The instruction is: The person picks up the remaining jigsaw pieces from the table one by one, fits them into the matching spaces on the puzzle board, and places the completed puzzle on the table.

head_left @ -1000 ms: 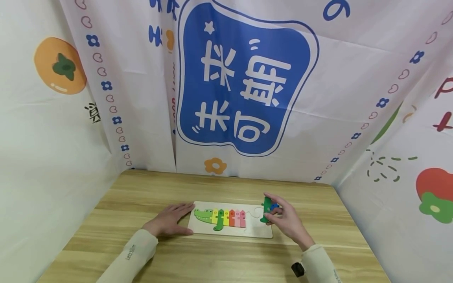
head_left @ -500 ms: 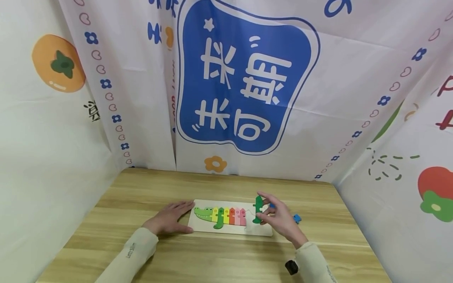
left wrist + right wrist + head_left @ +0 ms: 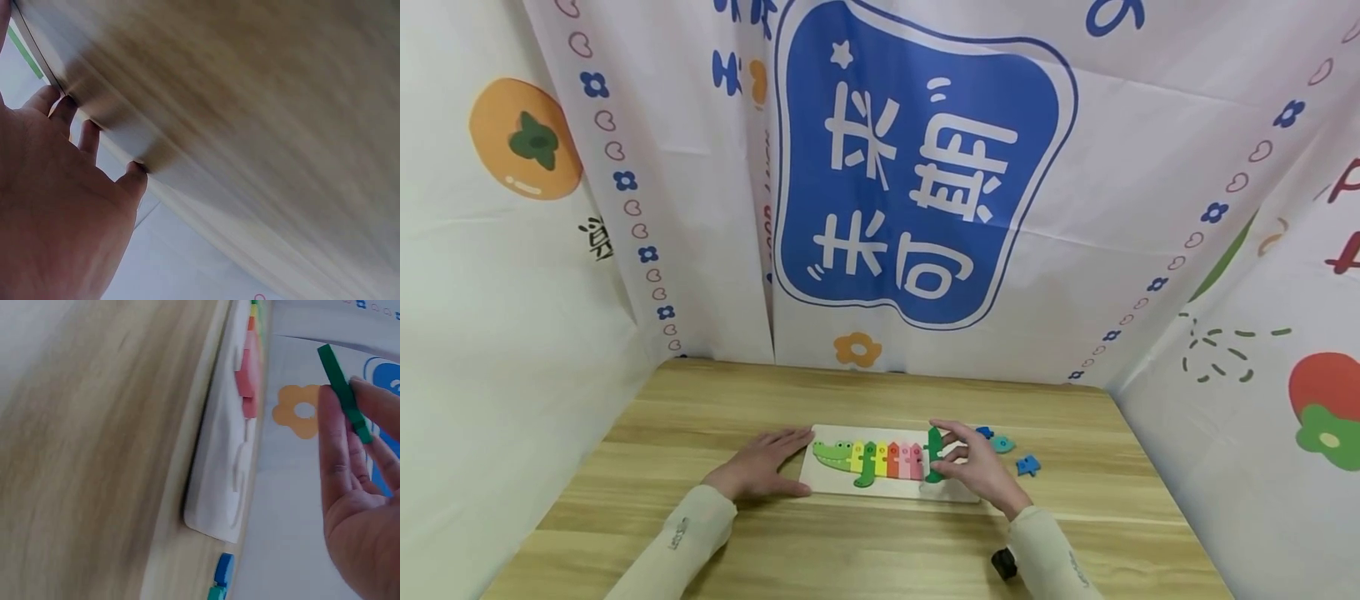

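Observation:
A pale wooden puzzle board (image 3: 831,485) lies on the table, bearing a crocodile's green head (image 3: 831,452) and a row of yellow, green, red and pink pieces. My left hand (image 3: 756,468) rests at its left end, thumb and fingers extended against the edge; the left wrist view shows those fingertips (image 3: 139,167) at the rim. Between thumb and fingers my right hand (image 3: 981,469) pinches a dark green puzzle piece (image 3: 934,450), over the board just right of the pink piece (image 3: 916,463). In the right wrist view this green piece (image 3: 337,378) is seen edge-on, raised above the board.
Right of the board lie loose pieces: a blue piece (image 3: 1027,465), a teal piece (image 3: 1002,444) and another blue piece (image 3: 984,432). A printed cloth (image 3: 715,275) hangs behind the wooden table (image 3: 850,550), with more cloth at both sides.
My right hand has moved left with the green piece, from the board's right end to beside the pink piece. The loose blue and teal pieces have come into sight. My left hand stays put.

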The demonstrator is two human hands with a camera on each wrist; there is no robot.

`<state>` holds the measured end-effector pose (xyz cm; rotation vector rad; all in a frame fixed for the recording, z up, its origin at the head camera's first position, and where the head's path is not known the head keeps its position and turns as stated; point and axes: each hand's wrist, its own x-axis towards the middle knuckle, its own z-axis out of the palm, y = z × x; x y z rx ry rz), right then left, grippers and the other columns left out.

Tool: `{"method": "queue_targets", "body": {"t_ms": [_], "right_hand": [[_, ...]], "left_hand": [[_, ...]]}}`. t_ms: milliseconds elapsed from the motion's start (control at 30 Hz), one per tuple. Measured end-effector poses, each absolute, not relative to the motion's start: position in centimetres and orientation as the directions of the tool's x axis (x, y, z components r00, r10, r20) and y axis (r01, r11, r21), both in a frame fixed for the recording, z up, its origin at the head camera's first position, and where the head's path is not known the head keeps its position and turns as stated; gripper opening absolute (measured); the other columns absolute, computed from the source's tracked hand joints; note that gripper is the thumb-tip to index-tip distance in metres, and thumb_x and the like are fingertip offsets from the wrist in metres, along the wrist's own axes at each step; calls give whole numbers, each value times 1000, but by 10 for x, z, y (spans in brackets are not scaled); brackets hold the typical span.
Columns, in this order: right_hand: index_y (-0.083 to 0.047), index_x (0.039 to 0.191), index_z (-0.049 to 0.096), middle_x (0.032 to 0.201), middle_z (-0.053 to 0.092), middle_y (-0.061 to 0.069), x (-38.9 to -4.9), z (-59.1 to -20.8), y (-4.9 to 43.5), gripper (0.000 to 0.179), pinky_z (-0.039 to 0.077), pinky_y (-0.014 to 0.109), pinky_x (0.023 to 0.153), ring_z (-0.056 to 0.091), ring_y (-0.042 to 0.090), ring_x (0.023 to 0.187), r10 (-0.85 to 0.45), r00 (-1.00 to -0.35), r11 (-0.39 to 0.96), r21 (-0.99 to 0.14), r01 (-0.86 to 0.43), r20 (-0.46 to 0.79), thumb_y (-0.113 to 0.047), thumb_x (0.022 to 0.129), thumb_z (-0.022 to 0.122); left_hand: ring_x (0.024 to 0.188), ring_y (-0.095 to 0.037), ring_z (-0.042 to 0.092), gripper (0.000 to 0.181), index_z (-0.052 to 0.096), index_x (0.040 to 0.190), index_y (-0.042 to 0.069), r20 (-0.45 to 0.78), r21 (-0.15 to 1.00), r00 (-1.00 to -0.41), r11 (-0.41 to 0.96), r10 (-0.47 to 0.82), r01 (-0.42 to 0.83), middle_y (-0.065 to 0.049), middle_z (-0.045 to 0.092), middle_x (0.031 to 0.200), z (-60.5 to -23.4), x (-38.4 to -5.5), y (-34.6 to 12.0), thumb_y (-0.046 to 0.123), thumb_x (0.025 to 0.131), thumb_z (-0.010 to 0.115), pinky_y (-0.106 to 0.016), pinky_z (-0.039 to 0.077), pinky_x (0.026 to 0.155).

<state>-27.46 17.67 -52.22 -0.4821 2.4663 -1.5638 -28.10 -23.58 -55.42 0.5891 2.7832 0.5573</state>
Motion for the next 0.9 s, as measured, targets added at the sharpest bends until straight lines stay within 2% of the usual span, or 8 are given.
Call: {"method": "queue_targets", "body": {"t_ms": [400, 567, 900], "right_hand": [[-6, 147, 55, 109, 61, 13, -281, -536, 163, 67, 61, 28, 64, 65, 16, 73, -349, -936, 531, -833, -155, -49, -4, 86, 84], [-6, 145, 57, 108, 63, 11, -284, -539, 162, 66, 60, 27, 63, 64, 15, 75, -338, -940, 565, -809, -160, -50, -5, 85, 84], [-5, 143, 59, 109, 65, 9, -290, -545, 161, 65, 59, 29, 71, 64, 16, 85, -331, -942, 589, -793, -152, -65, -9, 85, 86]], "left_hand": [[156, -42, 25, 100, 31, 164, 20, -162, 416, -893, 850, 420, 325, -10, 30, 170, -554, -280, -236, 66, 86, 73, -68, 18, 125], [156, -41, 25, 100, 31, 164, 20, -161, 418, -894, 850, 417, 321, -10, 30, 170, -554, -279, -236, 66, 86, 73, -67, 18, 125], [157, -41, 25, 101, 31, 164, 22, -163, 403, -899, 859, 407, 316, -9, 29, 171, -555, -280, -236, 69, 85, 72, -68, 18, 125]]}}
